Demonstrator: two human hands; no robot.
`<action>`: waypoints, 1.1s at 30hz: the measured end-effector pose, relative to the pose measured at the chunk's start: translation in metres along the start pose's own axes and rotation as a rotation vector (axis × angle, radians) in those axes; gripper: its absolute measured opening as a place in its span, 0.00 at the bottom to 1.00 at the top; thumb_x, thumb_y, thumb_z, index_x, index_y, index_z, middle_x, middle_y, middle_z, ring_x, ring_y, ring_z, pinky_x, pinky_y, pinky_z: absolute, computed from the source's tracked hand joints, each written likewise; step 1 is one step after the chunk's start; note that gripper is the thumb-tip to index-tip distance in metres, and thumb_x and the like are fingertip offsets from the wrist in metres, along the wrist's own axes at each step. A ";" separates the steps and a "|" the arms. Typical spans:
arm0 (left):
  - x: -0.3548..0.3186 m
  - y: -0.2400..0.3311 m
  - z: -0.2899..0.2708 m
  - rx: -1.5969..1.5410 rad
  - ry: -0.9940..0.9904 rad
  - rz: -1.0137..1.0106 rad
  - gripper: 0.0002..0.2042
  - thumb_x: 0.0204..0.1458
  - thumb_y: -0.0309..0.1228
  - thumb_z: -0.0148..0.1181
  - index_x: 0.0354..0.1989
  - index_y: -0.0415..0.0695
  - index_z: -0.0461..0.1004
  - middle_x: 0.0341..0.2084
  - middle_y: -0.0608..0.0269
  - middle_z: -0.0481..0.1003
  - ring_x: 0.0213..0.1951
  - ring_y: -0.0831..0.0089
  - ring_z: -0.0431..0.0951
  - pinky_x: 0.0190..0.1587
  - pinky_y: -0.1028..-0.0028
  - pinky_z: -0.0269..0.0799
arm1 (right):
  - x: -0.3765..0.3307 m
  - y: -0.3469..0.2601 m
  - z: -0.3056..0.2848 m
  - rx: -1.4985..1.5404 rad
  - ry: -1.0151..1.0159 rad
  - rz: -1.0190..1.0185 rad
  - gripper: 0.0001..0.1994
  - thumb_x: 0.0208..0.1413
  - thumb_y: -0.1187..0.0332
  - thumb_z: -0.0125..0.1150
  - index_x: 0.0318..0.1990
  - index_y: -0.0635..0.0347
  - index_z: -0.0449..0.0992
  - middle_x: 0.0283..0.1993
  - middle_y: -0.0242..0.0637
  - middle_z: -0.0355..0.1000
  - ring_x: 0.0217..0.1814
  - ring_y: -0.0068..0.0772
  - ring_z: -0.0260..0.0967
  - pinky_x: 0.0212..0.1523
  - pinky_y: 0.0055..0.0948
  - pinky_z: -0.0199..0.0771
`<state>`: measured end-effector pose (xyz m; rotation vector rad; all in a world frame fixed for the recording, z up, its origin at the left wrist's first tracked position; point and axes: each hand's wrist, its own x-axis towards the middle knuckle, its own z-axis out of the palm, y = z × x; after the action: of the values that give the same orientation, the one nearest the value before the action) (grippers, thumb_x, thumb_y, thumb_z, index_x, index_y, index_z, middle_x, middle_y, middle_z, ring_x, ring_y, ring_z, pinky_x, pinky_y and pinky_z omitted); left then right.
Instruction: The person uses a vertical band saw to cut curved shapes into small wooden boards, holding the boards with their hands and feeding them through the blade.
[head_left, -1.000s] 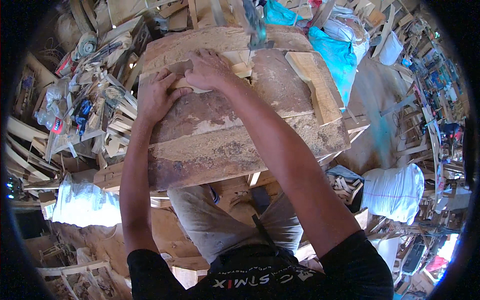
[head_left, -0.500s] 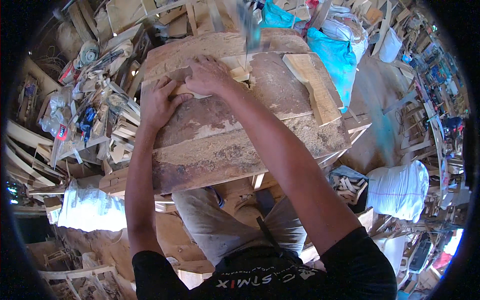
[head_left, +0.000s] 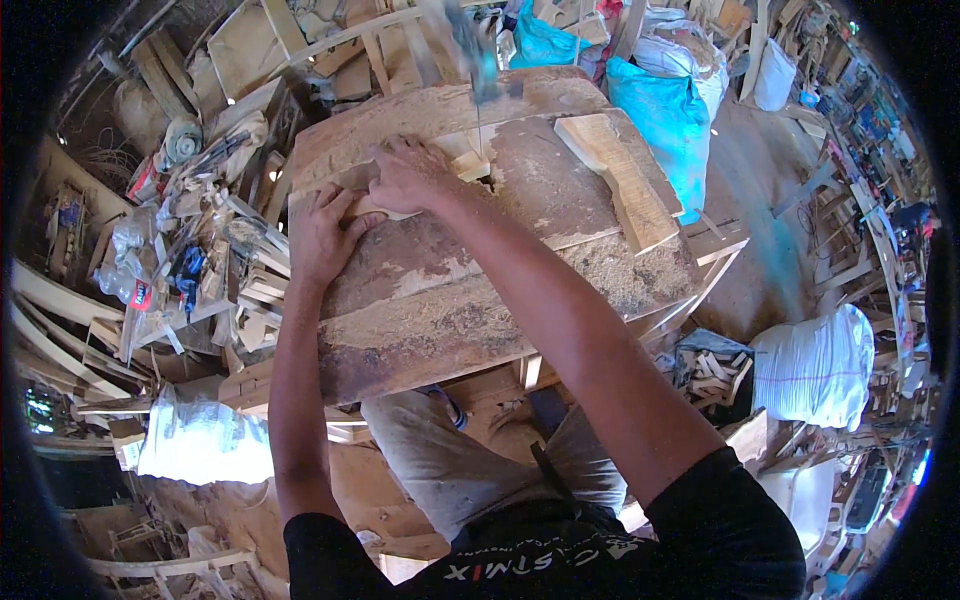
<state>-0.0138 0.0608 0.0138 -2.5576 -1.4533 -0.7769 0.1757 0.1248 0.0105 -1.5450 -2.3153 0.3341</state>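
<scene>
A thin, pale wooden piece (head_left: 466, 157) lies on the worn, sawdust-covered saw table (head_left: 430, 300), its right end at the narrow upright band saw blade (head_left: 480, 135). My right hand (head_left: 408, 178) is closed over the piece just left of the blade, and partly hides it. Nearer to me and further left, my left hand (head_left: 328, 232) grips the piece's left end between thumb and fingers. Above the blade hangs the blue-grey saw guide (head_left: 481, 72), slightly blurred. A curved, cut wooden piece (head_left: 622, 180) rests on the table's right side, apart from both hands.
Cyan sacks (head_left: 665, 130) stand beyond the table's right edge. A white sack (head_left: 815, 365) and a box of offcuts (head_left: 712, 375) sit on the right. Wood scraps (head_left: 255, 225) and a plastic bottle (head_left: 125, 285) crowd the left side.
The whole view has shifted slightly. Both hands keep their hold on the wooden piece, with hardly any visible movement relative to the blade.
</scene>
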 end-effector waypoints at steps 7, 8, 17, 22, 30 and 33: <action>-0.001 -0.003 0.001 -0.016 -0.003 -0.022 0.22 0.52 0.49 0.70 0.49 0.47 0.82 0.40 0.55 0.78 0.45 0.53 0.76 0.49 0.58 0.72 | -0.001 -0.002 -0.005 0.023 -0.026 -0.011 0.36 0.60 0.53 0.54 0.75 0.54 0.60 0.76 0.58 0.58 0.80 0.60 0.52 0.78 0.54 0.53; -0.001 -0.003 0.001 -0.019 -0.002 -0.015 0.22 0.52 0.49 0.70 0.49 0.47 0.82 0.40 0.55 0.78 0.46 0.53 0.76 0.49 0.58 0.72 | -0.001 -0.002 -0.006 0.027 -0.030 -0.019 0.36 0.60 0.53 0.55 0.74 0.54 0.61 0.76 0.59 0.58 0.80 0.60 0.52 0.77 0.54 0.53; -0.003 -0.005 0.005 0.008 0.029 0.003 0.21 0.51 0.48 0.71 0.47 0.47 0.83 0.39 0.57 0.79 0.44 0.52 0.78 0.48 0.58 0.73 | -0.001 -0.001 0.006 0.040 0.065 -0.022 0.34 0.58 0.53 0.58 0.72 0.55 0.64 0.73 0.58 0.61 0.78 0.61 0.56 0.75 0.57 0.56; -0.001 0.005 0.000 -0.065 0.031 -0.020 0.23 0.51 0.47 0.72 0.49 0.44 0.82 0.41 0.54 0.78 0.44 0.51 0.78 0.48 0.58 0.73 | -0.002 0.003 0.006 0.052 0.071 -0.015 0.35 0.57 0.52 0.57 0.72 0.54 0.65 0.72 0.56 0.62 0.77 0.60 0.57 0.75 0.56 0.56; -0.001 0.011 -0.005 -0.113 -0.029 -0.107 0.25 0.51 0.49 0.72 0.52 0.46 0.82 0.45 0.54 0.79 0.49 0.52 0.79 0.50 0.58 0.74 | -0.004 0.000 0.000 0.069 0.018 -0.011 0.35 0.56 0.53 0.58 0.72 0.54 0.65 0.71 0.56 0.65 0.75 0.59 0.59 0.74 0.55 0.59; 0.001 0.016 -0.009 -0.050 -0.040 -0.109 0.25 0.51 0.49 0.72 0.52 0.46 0.82 0.45 0.54 0.79 0.49 0.52 0.79 0.50 0.58 0.74 | -0.006 -0.003 -0.003 0.026 0.040 -0.002 0.35 0.56 0.54 0.58 0.72 0.54 0.65 0.70 0.56 0.66 0.74 0.58 0.61 0.74 0.55 0.60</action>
<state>-0.0035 0.0498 0.0248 -2.5625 -1.6173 -0.7912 0.1764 0.1186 0.0135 -1.5230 -2.2728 0.3284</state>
